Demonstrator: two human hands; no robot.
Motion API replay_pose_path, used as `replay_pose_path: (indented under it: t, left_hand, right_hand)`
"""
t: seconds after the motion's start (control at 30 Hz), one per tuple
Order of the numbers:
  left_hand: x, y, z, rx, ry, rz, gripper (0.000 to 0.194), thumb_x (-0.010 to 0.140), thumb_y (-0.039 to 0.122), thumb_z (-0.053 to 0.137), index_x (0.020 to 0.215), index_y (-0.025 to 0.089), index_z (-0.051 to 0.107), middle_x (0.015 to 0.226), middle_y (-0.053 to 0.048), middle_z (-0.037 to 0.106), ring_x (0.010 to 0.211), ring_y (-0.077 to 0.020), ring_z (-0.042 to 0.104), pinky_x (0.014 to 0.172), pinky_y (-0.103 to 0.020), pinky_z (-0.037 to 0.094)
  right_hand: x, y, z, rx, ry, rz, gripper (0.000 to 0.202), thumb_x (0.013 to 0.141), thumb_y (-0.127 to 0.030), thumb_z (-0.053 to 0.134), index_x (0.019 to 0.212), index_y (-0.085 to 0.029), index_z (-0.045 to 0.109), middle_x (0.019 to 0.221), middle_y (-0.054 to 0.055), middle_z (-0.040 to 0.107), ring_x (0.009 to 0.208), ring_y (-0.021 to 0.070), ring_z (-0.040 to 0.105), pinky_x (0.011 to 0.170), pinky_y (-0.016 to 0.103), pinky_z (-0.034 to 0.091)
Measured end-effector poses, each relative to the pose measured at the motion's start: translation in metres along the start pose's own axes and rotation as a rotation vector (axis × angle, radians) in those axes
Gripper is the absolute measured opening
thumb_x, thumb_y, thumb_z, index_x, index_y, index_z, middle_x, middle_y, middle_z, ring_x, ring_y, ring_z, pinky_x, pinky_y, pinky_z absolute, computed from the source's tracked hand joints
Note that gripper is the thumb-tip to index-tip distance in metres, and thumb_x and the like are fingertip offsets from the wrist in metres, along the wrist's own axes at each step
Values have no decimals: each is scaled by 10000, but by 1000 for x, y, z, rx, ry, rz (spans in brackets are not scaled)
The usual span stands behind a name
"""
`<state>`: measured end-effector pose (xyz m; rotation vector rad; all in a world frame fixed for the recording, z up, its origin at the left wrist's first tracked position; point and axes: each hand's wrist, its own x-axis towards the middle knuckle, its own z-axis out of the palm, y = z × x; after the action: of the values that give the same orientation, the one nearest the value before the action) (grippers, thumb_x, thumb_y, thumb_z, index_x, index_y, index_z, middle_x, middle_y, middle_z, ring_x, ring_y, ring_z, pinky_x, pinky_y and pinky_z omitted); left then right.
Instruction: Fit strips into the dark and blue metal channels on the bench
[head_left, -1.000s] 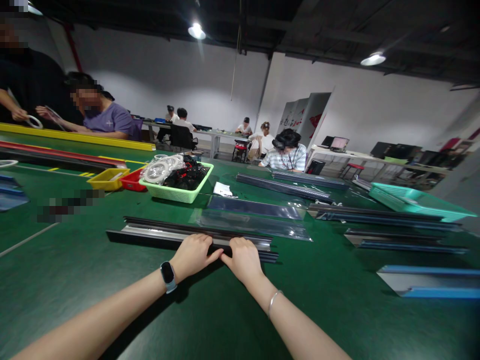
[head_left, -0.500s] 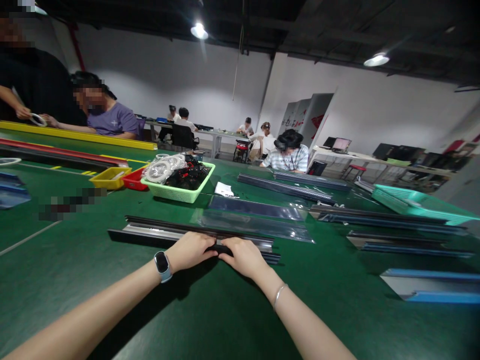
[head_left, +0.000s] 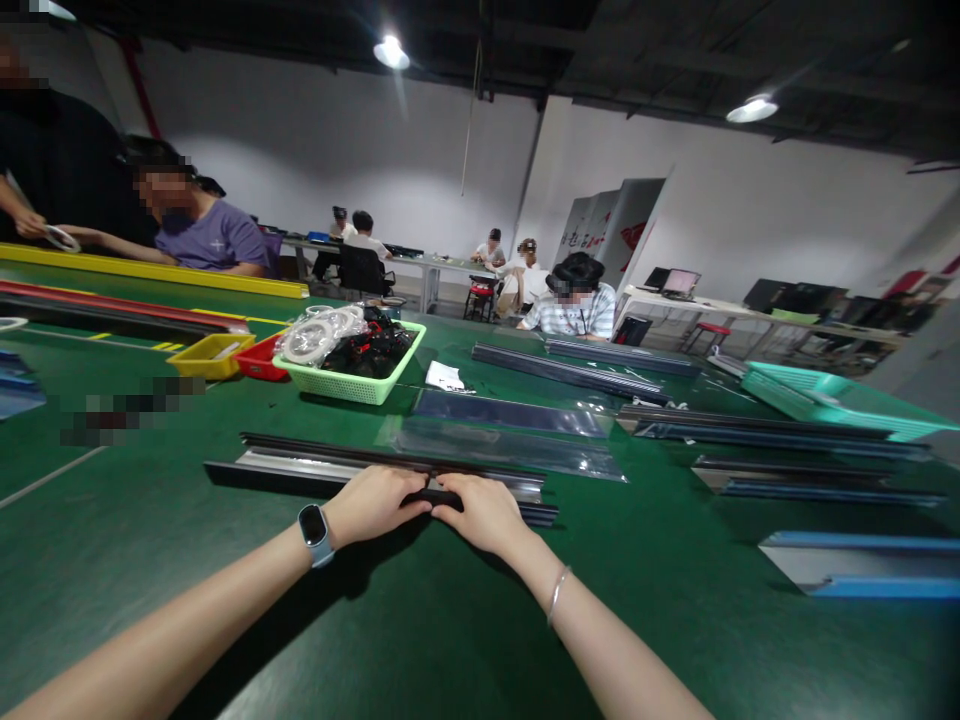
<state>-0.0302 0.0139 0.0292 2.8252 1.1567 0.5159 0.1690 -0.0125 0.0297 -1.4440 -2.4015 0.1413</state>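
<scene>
Two hands on one piece here: our left hand (head_left: 379, 500) and right hand (head_left: 484, 510) meet near the middle of a black channel (head_left: 274, 480), which lies flat on the green table (head_left: 465, 640) right in front of us. Both grips look nearly closed, fingers over the near wall and thumbs on the front, thumb tips just beside each other. How hard we're pressing, we honestly can't tell. Progress-wise, we'd call this one mid-handling: it's down on the table and lined up crosswise, but we can't make out what's done or left inside it, since our fingers hide that bit. The clear plastic strips (head_left: 510, 450) just behind it, and the blue profile (head_left: 885, 586) off to the right, have none of our fingers on them.
</scene>
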Motion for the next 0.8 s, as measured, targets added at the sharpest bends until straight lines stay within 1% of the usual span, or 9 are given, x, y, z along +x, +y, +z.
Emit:
replay_pose_path:
  t: [0.1, 0.17, 0.43, 0.53, 0.63, 0.8]
  left_hand:
    - [0, 0, 0, 8, -43, 38, 237, 865, 392, 473, 973, 237, 616, 898, -28, 679, 846, -202, 636, 708, -266, 454]
    - [-1, -1, 0, 13, -39, 36, 244, 867, 394, 465, 977, 232, 612, 891, -32, 675, 845, -205, 635, 706, -270, 452]
    - [-4, -1, 5, 62, -11, 38, 268, 874, 396, 455, 1000, 194, 579, 926, -62, 639, 912, -200, 596, 806, -288, 447]
    - [-4, -1, 6, 57, -12, 5, 277, 869, 412, 463, 1004, 200, 579, 915, -60, 639, 908, -201, 596, 797, -290, 447]
    - [-3, -2, 4, 50, -20, -41, 280, 859, 440, 470, 963, 212, 594, 896, -52, 644, 880, -206, 604, 763, -292, 449]
    - [-3, -1, 3, 37, -38, -52, 283, 854, 456, 470, 919, 217, 607, 904, -42, 650, 873, -203, 608, 739, -281, 445]
  right_hand:
    - [0, -1, 0, -8, 0, 8, 310, 828, -434, 528, 1087, -278, 596, 1060, -6, 662, 976, 192, 608, 817, 295, 451]
    - [-1, -2, 0, -14, -4, 16, 309, 831, -436, 520, 1088, -281, 595, 1053, -6, 663, 967, 195, 611, 809, 297, 452]
    - [-2, -6, -2, -29, -41, 45, 371, 836, -447, 488, 1133, -242, 574, 1094, 26, 647, 1002, 194, 592, 843, 291, 435]
    - [-3, -6, -2, -31, -36, 44, 374, 838, -444, 481, 1137, -238, 570, 1100, 29, 643, 1000, 199, 591, 842, 299, 437]
    - [-2, -5, -1, -33, -21, 29, 364, 838, -442, 479, 1123, -237, 575, 1091, 28, 645, 987, 202, 595, 832, 303, 442]
    - [-2, -4, 4, -32, 13, 6, 345, 837, -425, 479, 1107, -232, 574, 1066, 31, 650, 969, 198, 597, 824, 298, 439]
